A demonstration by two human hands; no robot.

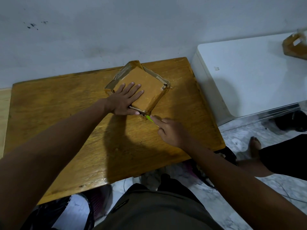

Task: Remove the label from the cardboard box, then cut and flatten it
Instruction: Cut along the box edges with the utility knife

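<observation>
Your brown cardboard box (pixel 141 90) lay flat on the wooden table, turned like a diamond, with its taped flaps spread out behind it. A small scrap of white label (pixel 163 87) stuck near its right corner.

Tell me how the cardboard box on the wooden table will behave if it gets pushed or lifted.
The cardboard box sits low and wide, so it would likely slide, not tip. The left hand presses flat on top, which suggests it could shift under the cutter. Its loosened taped edges may flop when lifted; it is probably light.
</observation>
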